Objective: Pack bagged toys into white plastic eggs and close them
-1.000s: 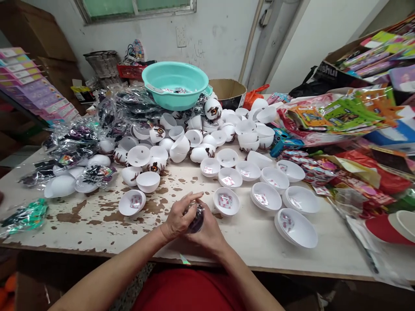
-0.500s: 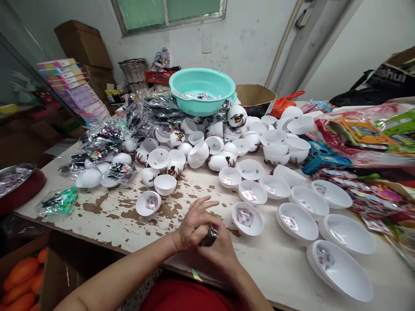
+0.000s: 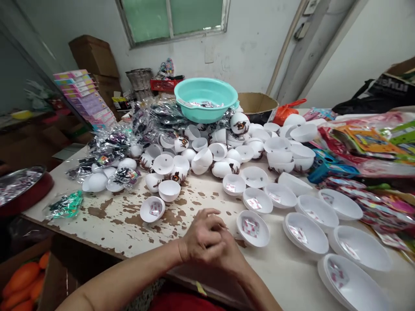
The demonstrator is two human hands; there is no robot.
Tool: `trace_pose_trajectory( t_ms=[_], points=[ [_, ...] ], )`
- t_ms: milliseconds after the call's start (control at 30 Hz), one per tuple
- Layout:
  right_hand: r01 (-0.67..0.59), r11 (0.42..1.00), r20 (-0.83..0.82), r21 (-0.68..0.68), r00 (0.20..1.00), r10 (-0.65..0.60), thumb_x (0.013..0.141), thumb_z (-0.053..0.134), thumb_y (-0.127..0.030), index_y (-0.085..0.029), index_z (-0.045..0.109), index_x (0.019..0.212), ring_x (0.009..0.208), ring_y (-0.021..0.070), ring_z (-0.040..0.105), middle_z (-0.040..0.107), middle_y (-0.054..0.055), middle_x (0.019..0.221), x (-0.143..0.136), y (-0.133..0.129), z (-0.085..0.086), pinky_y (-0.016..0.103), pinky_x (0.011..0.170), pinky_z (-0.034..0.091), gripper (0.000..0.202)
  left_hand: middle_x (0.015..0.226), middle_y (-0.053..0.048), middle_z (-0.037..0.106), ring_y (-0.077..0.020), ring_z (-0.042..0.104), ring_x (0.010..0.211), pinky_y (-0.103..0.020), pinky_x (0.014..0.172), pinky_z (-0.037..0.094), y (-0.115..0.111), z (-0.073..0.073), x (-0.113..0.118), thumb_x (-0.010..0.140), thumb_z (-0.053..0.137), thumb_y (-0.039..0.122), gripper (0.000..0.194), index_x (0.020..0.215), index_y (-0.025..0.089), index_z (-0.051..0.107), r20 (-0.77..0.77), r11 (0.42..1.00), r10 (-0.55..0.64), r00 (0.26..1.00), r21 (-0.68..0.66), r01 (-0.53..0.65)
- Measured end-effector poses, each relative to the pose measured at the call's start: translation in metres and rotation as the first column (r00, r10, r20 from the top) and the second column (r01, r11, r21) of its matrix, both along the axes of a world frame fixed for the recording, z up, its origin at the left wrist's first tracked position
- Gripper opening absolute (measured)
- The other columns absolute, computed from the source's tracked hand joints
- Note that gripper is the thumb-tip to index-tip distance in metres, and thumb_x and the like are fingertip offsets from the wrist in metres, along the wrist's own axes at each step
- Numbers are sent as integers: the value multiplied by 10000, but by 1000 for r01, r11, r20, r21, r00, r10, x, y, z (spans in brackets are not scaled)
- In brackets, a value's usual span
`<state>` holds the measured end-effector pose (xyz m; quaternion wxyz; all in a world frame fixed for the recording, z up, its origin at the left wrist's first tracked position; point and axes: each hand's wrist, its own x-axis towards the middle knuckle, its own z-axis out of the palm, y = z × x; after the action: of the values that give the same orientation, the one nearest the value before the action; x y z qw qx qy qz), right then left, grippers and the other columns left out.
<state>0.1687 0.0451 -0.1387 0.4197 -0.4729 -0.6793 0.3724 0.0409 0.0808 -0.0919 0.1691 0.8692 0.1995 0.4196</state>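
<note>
Hands [image 3: 214, 242] clasp beside white bowl [image 3: 253, 223] holding a packet [image 3: 250, 226].

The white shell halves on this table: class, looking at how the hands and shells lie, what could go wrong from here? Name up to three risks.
1. The left hand and right hand are clasped beside a white shell half; an elbow or wrist sweep might knock it.
2. The teal basin sits atop piled bags and shells; it looks liable to tip.
3. The nearest shell half lies by the table edge and could slide off.

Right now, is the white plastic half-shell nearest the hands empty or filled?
Filled: the white half-shell lies open side up, one small pink-printed packet inside.
</note>
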Motion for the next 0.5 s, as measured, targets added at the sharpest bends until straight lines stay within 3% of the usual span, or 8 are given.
trace_pose_trajectory(
  t_ms=[100,200,233,300,367,400,467,500],
  points=[
    [33,998,2,52,999,-33,699,609,-234,-219,637,886,834,294,661,656,70,876,0,-1,-8,405,729,570,189,1121,-97,636,-276,530,1148,-490,1074,385,0,2,-1,844,552,382,246,716,194,647,-156,997,-65,986,-42,59],
    [31,998,-14,48,999,-30,663,668,-258,-224,637,976,875,290,664,672,70,963,2,-6,-4,385,755,577,316,1168,-109,647,-267,552,1147,-429,1021,443,7,17,-13,887,408,652,543,1091,199,627,-176,980,-116,978,-182,84],
    [36,999,-20,40,999,-35,652,681,-247,-222,630,1016,897,284,663,671,70,995,1,-7,-3,376,782,575,369,1167,-111,652,-256,576,1113,-415,991,465,11,24,-21,889,347,706,634,1182,196,583,-181,976,-64,981,-216,23],
    [81,995,-41,66,996,-78,632,687,-206,-218,619,1047,945,277,660,667,69,1026,0,-9,-2,353,832,566,421,1176,-123,653,-268,588,1099,-432,972,471,20,36,-42,898,371,698,641,1254,194,542,-272,947,214,938,-177,-267],
    [127,979,-73,157,990,-117,589,699,-164,-223,623,1020,961,280,666,671,67,1021,0,-9,-4,331,846,566,441,1211,-153,639,-332,543,1185,-519,1026,405,31,42,-64,907,530,521,451,1183,171,598,-435,805,542,719,25,-592],
    [133,970,-88,202,989,-117,559,717,-141,-230,626,1018,961,286,672,677,63,1019,0,-8,-5,329,853,569,476,1219,-165,636,-366,510,1230,-563,1053,356,36,42,-75,898,575,389,322,1113,157,636,-511,726,637,578,145,-672],
    [92,961,-89,261,994,-70,543,756,-112,-264,638,1031,955,292,685,687,47,1017,4,-7,-1,340,858,579,524,1192,-152,655,-383,474,1280,-594,1082,288,42,38,-89,859,538,151,178,963,153,683,-643,677,663,383,296,-674],
    [65,959,-78,277,996,-45,579,776,-128,-282,644,1043,955,284,686,688,38,1024,7,-8,3,347,853,584,507,1150,-122,678,-358,481,1285,-577,1095,275,43,34,-93,829,496,71,235,916,171,691,-687,698,635,354,313,-644]
  ],
)
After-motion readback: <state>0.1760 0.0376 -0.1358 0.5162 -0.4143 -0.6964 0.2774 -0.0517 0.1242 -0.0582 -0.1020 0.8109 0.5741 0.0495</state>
